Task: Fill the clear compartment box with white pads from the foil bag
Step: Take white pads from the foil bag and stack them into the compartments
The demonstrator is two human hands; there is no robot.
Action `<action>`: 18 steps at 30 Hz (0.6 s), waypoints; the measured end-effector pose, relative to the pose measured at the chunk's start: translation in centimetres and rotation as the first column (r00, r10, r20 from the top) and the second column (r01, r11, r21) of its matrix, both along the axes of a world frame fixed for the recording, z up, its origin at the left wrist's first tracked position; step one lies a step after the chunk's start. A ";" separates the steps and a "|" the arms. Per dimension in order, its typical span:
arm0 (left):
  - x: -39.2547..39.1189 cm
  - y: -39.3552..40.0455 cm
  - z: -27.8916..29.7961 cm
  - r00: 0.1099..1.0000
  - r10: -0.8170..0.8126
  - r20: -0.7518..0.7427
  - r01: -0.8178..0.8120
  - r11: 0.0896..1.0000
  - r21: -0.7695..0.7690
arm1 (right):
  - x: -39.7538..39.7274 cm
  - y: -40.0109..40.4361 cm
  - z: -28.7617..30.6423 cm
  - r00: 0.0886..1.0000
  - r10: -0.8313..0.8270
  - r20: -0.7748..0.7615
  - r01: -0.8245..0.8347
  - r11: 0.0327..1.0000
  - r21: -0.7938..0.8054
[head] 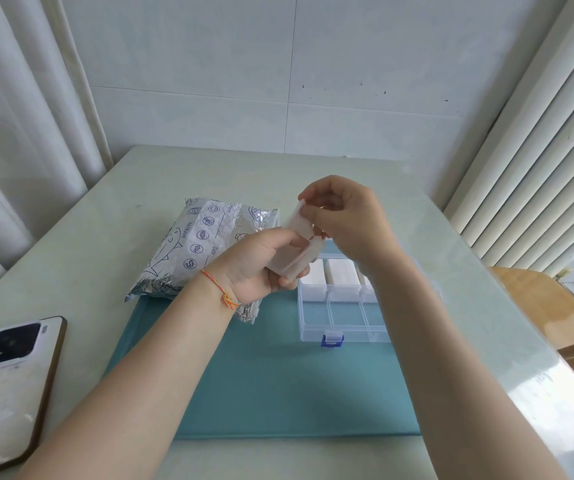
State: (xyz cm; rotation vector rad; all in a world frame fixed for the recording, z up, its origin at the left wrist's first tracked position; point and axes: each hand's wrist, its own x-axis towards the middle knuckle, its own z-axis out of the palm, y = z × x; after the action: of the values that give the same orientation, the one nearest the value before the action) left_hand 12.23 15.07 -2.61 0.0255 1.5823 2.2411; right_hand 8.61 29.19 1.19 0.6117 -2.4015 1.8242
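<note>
My left hand (256, 263) holds a small stack of white pads (296, 259) above the table, just left of the clear compartment box (339, 327). My right hand (346, 220) pinches the top white pad (297, 220) and lifts it off the stack. The box lies open on the teal mat, with white pads (341, 271) filling its far compartments and its near compartments empty. A blue latch marks its front edge. The foil bag (192, 247), silver with blue printed icons, lies behind my left wrist.
A teal mat (261, 375) covers the middle of the pale table. A white phone (8, 386) lies face down at the left front. Curtains hang at the left, a white radiator stands at the right, and a wooden seat (548, 306) sits beyond the table's right edge.
</note>
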 end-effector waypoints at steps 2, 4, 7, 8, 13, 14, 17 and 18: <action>0.0 0.0 -0.1 0.999 -0.002 0.050 -0.001 0.998 0.066 | 0.0 -0.3 -0.2 0.999 -0.033 0.004 0.033 0.997 -0.064; -0.1 0.0 -0.1 0.994 0.016 0.105 -0.029 0.992 0.121 | -0.2 -0.2 -0.3 0.992 -0.111 -0.066 0.105 0.991 -0.085; -0.4 -0.1 -0.1 0.983 0.057 0.174 -0.091 0.978 0.190 | -0.5 0.4 0.1 0.975 -0.200 -0.101 0.182 0.970 -0.159; -0.5 -0.2 -0.1 0.978 0.068 0.195 -0.111 0.970 0.218 | -0.7 0.7 0.4 0.977 -0.201 -0.066 0.184 0.962 -0.203; -0.6 -0.5 0.1 0.968 0.047 0.246 -0.134 0.928 0.349 | -0.5 1.7 1.2 0.989 0.083 0.122 -0.052 0.970 -0.238; -0.6 -0.5 0.3 0.969 0.032 0.243 -0.119 0.928 0.352 | -0.3 1.6 1.1 0.982 0.138 0.133 -0.113 0.977 -0.181; -0.4 -0.5 0.5 0.972 0.027 0.235 -0.101 0.945 0.309 | 0.3 0.9 0.8 0.975 0.200 0.101 -0.202 0.979 0.011; -0.4 -0.5 0.6 0.974 0.026 0.225 -0.092 0.954 0.286 | 0.4 0.6 0.7 0.975 0.205 0.084 -0.210 0.976 0.055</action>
State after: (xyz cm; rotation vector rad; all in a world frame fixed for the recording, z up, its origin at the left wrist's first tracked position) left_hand 11.88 14.56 -1.99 -0.1837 1.1398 2.4136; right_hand 9.03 29.82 1.87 0.8435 -2.5410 1.8864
